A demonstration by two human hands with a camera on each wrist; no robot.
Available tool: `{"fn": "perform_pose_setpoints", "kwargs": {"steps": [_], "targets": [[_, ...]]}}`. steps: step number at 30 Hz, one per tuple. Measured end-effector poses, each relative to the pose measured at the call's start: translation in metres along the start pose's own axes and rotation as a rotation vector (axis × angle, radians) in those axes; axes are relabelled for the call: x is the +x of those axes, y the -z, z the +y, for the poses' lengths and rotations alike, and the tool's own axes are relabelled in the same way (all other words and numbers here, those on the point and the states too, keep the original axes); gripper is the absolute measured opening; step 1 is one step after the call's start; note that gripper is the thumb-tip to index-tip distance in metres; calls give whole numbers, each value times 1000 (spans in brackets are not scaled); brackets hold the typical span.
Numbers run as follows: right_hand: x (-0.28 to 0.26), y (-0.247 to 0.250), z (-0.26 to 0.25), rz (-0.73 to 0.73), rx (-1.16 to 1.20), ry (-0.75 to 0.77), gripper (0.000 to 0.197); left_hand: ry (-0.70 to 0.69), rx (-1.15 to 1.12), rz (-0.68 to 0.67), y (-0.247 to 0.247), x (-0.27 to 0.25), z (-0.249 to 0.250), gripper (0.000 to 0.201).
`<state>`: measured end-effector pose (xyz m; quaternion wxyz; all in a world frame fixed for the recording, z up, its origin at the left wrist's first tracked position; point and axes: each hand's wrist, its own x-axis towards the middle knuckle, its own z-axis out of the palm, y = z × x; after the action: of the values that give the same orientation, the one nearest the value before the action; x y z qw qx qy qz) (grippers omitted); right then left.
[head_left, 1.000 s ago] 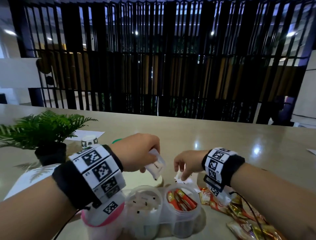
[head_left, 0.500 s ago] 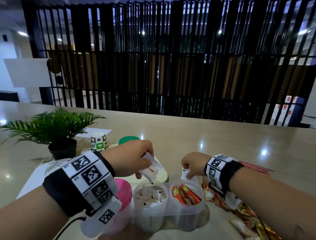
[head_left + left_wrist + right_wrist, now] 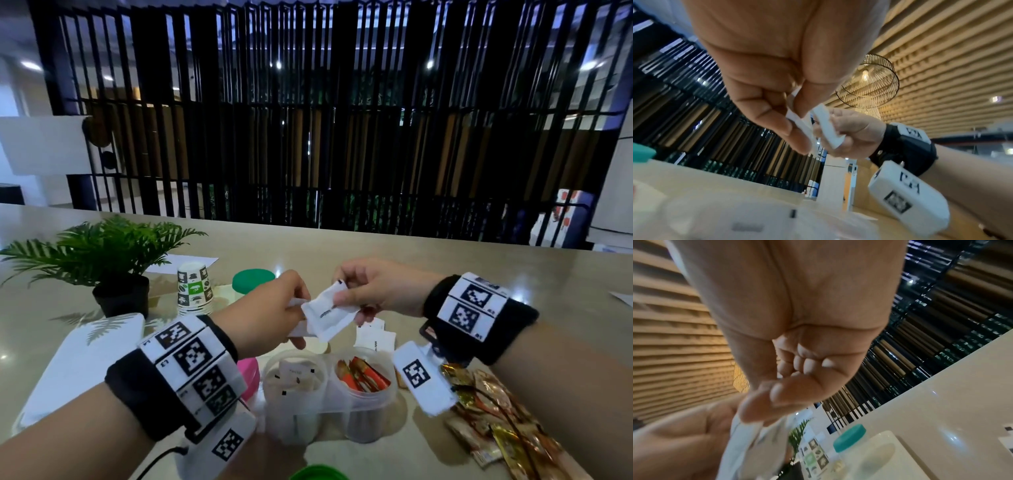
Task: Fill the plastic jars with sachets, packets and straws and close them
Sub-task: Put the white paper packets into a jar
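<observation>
— What changed since half a second ago?

— Both hands have risen and met over the jars. The right hand (image 3: pixel 373 291), which was down by the loose sachets behind the jars, now pinches the upper end of a white sachet (image 3: pixel 329 315) whose other end the left hand (image 3: pixel 270 315) grips.

— So both sets of fingers are grasping?

— Yes. From the left wrist view, the left thumb and fingers (image 3: pixel 777 116) are closed on a white sachet edge, and the right hand's fingers are curled around another white piece just beside it. How many sachets are in the bundle I cannot tell.

— Where are the jars?

— On the table (image 3: pixel 411 274), directly below the hands. The left clear jar (image 3: pixel 294 394) holds white sachets; the right clear jar (image 3: pixel 363 390), touching it, holds red and orange packets. Both stand open.

— Anything else nearby?

— A few white sachets (image 3: pixel 375 337) lie behind the right jar. A heap of gold and brown packets (image 3: pixel 496 421) sits to the right under the right forearm. A pink lid (image 3: pixel 250 377) shows behind the left wrist, a green-lidded jar (image 3: pixel 253 281) farther back, beside a printed paper cup (image 3: pixel 195 289) and a potted plant (image 3: pixel 102 253).
</observation>
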<state>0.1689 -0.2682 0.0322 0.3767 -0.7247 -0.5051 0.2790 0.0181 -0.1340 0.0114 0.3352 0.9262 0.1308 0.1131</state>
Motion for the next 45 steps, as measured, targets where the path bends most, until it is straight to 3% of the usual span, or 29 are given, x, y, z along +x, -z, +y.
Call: {"fn": "perform_pose_setpoints", "kwargs": {"steps": [3,12,16,19,21,24,26,28,32,35,38,41,45], "targets": [[3,-12,3,8,2,-37,15,-53,-101,34,-3,-3,4,7],[7,-31,5,236,-96,23,21,-87,-59,48,-16,0,-8,33],[8,-40,4,202,-54,-45,24,-87,-25,53,-17,3,-13,49],[4,-44,1,150,-55,-82,14,-65,-123,61,-16,3,-14,49],[3,-44,0,164,-98,-87,9,-56,-100,36,-13,3,-17,37],[5,-40,3,218,-241,-99,7,-63,299,-80,-4,1,-23,17],[4,-40,4,225,-307,-119,8,-82,554,-194,-2,-2,-29,28],[4,-43,3,204,-332,-131,8,-101,667,-304,-3,-6,-30,49],[6,-57,-1,162,-450,-120,13,-86,699,-452,-7,-10,-27,67],[8,-65,-4,128,-584,-129,22,-92,708,-414,-6,-11,-29,67],[9,-71,-10,107,-830,-98,6,-101,732,-370,-7,-10,-33,65],[13,-78,-14,90,-1062,-41,11,-103,708,-364,-7,-8,-36,60],[13,-89,-17,64,-1195,23,16,-113,683,-369,-8,-3,-41,53]]}}
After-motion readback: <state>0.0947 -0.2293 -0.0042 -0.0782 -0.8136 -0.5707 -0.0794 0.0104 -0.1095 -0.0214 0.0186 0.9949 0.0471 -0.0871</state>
